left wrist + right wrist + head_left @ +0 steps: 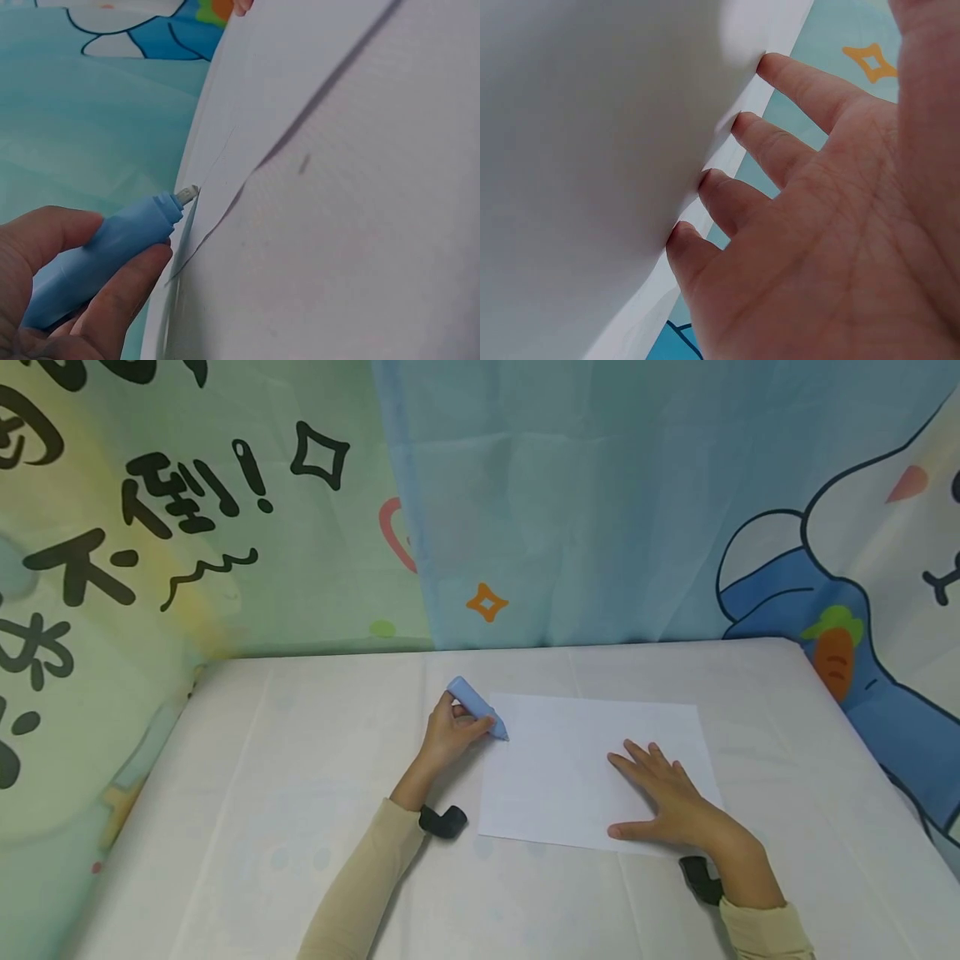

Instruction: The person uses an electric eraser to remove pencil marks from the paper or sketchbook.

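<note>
A thick light-blue marker [474,703] slants across the fingers of my left hand [447,735], which grips its barrel. In the left wrist view the marker [112,251] shows a pale, narrow tip at the edge of the white paper [247,105]. My right hand [671,802] rests on the right part of the white paper [555,768], fingers spread. The right wrist view shows the fingertips of that hand [802,202] pressing the sheet. Whether the marker's tip touches the paper or hovers just beside it, I cannot tell.
The paper lies on a table with a white cloth [315,827]. Behind the table hangs a printed curtain [570,510] with cartoon figures and lettering. Black straps [442,821] sit at both wrists.
</note>
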### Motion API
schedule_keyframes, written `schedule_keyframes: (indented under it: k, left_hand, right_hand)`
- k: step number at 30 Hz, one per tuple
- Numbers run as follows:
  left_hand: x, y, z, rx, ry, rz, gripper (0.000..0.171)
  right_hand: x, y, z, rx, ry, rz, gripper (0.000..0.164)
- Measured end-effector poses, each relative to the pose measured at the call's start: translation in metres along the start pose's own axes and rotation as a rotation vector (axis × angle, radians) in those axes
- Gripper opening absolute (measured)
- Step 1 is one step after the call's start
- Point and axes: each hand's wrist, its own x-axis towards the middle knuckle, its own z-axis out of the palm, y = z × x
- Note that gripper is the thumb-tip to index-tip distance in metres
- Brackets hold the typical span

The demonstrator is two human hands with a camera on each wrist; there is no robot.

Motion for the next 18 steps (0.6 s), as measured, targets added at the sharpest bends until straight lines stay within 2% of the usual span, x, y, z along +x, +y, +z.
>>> schedule_keyframes:
  k: [18]
  left_hand:
    - [-0.0018, -0.0001, -0.0007, 0.002, 0.001, 0.019, 0.040]
  right_hand:
    - [-0.0003, 0.0004, 0.0003, 0.002, -0.004, 0.005, 0.098]
